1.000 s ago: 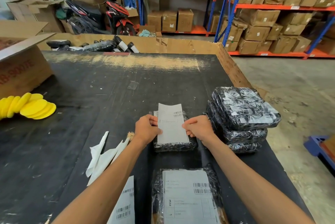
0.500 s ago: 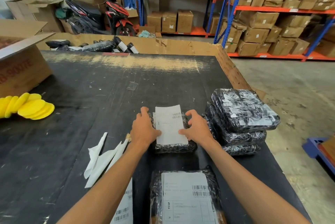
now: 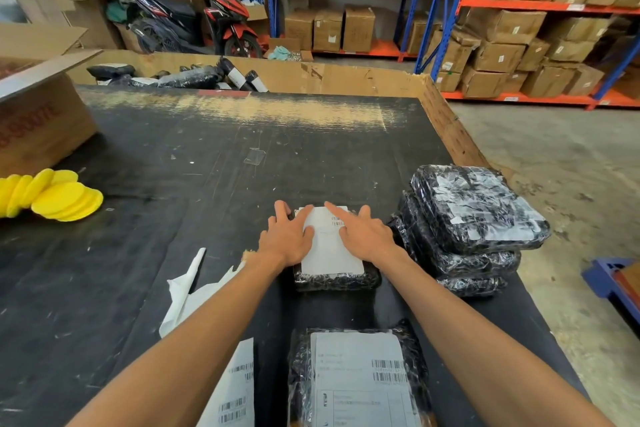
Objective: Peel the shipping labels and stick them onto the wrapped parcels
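Label: a white shipping label lies flat on top of a black wrapped parcel; barcodes show near its far right corner; its near edge sits just short of the parcel's near edge
Parcel: small, wrapped in glossy black film, resting on the black table in the near middle, between the two forearms
Left hand: the left hand lies palm down on the left side of the label; fingers straight and spread, pressing flat; nothing is gripped
Right hand: the right hand lies palm down on the right side of the label; fingers straight, index finger reaching toward the far edge; it presses and grips nothing
Labelled parcel: a second black parcel with a large white label sits nearest the person, at the bottom edge of the view
Stack: three black wrapped parcels stand piled just right of the worked parcel, near the table's right edge
Label sheet: a strip of barcoded labels lies at the lower left of the labelled parcel, partly under the left forearm
Backing paper: crumpled white backing paper lies left of the left forearm
Yellow discs: a fanned pile of yellow discs sits at the table's left edge, just in front of a cardboard box
Background: a cardboard bin holding black wrapped items stands beyond the table; behind it a scooter and shelving stacked with cartons
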